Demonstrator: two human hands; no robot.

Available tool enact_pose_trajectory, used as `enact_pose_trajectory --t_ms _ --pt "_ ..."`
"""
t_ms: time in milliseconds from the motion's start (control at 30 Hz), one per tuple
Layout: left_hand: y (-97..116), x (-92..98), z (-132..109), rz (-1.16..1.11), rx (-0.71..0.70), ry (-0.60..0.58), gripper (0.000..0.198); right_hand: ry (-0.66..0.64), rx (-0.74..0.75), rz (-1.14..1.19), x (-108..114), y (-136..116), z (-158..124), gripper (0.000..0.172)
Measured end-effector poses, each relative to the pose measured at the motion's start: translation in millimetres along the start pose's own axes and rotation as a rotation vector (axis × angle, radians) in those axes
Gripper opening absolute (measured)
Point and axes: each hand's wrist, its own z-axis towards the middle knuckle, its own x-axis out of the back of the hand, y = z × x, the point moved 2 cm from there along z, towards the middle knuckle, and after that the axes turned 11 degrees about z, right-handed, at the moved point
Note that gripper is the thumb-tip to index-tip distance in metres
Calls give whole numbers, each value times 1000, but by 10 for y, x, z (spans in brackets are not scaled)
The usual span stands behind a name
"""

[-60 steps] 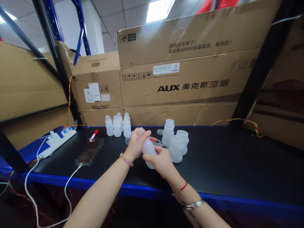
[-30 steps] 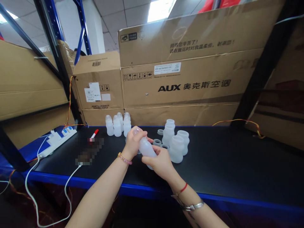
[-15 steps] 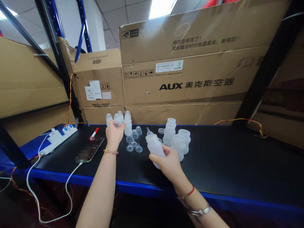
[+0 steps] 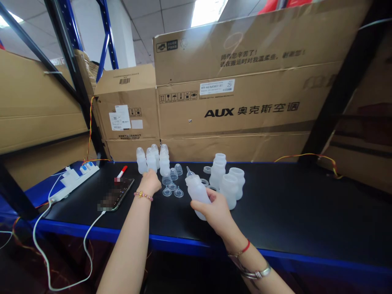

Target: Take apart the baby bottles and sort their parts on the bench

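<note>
My right hand is wrapped round a frosted white baby bottle, tilted, with a clear nipple at its mouth. My left hand is low over the shelf with its fingers curled away from me. Whatever those fingers hold, if anything, is hidden. Just beyond it stand several capped bottles. To its right lie several clear dome caps and clear nipples. Several open bottles stand beyond and right of my right hand, with clear rings beside them.
A phone on a white cable lies at the left, near a red-and-white marker and a power strip. Cardboard boxes wall the back of the black shelf. A blue edge runs along its front.
My left hand, which seemed to hold a clear dome cap by the capped bottles, has come down and nearer to me. My right hand still grips the bottle, almost unmoved.
</note>
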Motion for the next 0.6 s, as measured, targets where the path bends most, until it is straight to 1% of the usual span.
enact_pose_trajectory --t_ms 33,100,133,167,200,233,267,333,367,400,467,533,600 --pt "12 18 -18 -25 25 47 49 -2 -4 -3 -3 2 1 20" --pt "63 76 -57 -154 26 208 45 -7 -14 -6 -9 9 4 21" --pt "104 110 -79 -268 -15 292 41 -8 -20 -3 -11 13 6 22" --pt "154 140 -102 -412 -85 344 36 -8 -24 3 -14 17 10 22" --pt "210 164 -127 -575 -175 348 32 -9 -27 10 -15 20 14 23" --pt "270 178 -153 -740 -273 292 30 -9 -29 15 -16 22 18 23" --pt "331 182 -180 -891 -370 176 30 -10 -28 17 -17 23 22 23" --pt "436 169 -244 -1113 -523 -128 33 -7 -24 16 -15 22 28 22" --pt "472 157 -276 -1185 -575 -268 35 -4 -23 15 -14 21 31 22" --pt "495 144 -304 -1233 -610 -377 37 -2 -22 12 -12 21 32 21" --pt "514 115 -340 -1268 -653 -508 39 -2 -21 6 -8 20 34 22" --pt "515 87 -359 -1252 -678 -573 42 1 -24 0 -3 20 35 23" --pt "513 72 -371 -1231 -707 -609 46 7 -23 1 3 21 35 26"
